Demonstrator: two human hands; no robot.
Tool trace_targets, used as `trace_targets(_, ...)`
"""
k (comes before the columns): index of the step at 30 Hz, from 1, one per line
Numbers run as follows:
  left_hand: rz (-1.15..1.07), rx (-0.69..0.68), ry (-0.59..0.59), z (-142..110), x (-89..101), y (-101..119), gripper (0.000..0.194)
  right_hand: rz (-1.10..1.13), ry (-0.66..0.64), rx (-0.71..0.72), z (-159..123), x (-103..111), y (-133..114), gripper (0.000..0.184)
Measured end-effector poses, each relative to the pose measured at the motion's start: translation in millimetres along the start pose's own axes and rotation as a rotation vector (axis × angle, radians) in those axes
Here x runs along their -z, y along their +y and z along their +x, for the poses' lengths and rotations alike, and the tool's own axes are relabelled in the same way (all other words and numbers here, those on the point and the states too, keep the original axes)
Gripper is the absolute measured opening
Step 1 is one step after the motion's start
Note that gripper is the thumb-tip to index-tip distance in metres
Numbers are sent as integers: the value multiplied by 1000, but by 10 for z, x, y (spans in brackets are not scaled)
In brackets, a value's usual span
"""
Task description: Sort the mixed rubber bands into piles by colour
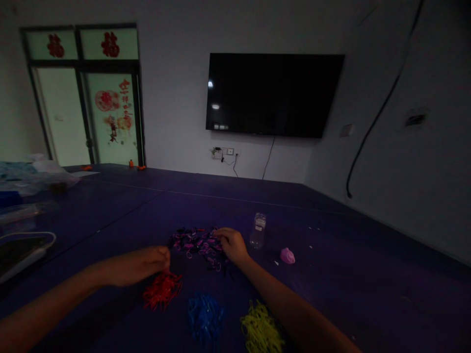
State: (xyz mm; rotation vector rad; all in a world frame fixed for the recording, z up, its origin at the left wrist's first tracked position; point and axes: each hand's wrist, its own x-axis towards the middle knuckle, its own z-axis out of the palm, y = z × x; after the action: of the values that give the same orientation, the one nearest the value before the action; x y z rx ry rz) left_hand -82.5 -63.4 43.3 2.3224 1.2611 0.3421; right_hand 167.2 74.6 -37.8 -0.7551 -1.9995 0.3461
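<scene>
On a dark blue table [331, 274] lies a mixed heap of small pink and black loops [195, 242]. My right hand [231, 243] rests on the heap's right side, fingers curled into the pieces. My left hand [142, 264] is closed just above a red pile [162, 290], its fingertips pinched together near the heap's left edge. Nearer to me lie a blue pile [204, 316] and a yellow pile [259, 331]. What either hand holds is too small and dim to make out.
A small clear bottle [258, 230] stands right of the heap, with a pink cap-like object [287, 255] beside it. Plastic bags [33, 176] and a tray [22, 250] sit at the left. A wall television [272, 95] and a glass door [88, 98] are behind.
</scene>
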Motion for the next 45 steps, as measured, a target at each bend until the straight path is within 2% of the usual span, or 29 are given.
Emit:
trace_targets(9, 70, 81, 156, 36, 0, -44, 15, -22, 54, 3, 0, 41, -48, 39)
trace_targets(12, 18, 126, 165, 35, 11, -50, 17, -40, 79, -18, 6, 51, -55, 38)
trace_targets(15, -45, 106, 165, 100, 32, -115, 27, -43, 108, -49, 11, 57, -47, 37)
trace_targets(17, -69, 102, 209, 218, 48, -190, 35, -50, 133, -78, 11, 58, -36, 37)
trace_targets(20, -31, 113, 357, 518, 61, -304, 39, -69, 144, -107, 7, 58, -23, 36)
trace_targets(24, 122, -10, 459, 1019, 20, -395, 26, -96, 112, -103, 4, 55, -28, 36)
trace_targets(28, 465, -45, 381, 1394, -66, -435, 19, -104, 90, -97, 5, 53, -45, 37)
trace_targets(33, 734, -36, 247, 1561, -125, -463, 19, -103, 93, -104, 10, 49, -51, 38)
trace_targets(45, 703, -73, 239, 1513, -120, -511, 21, -95, 106, -106, 9, 47, -42, 38)
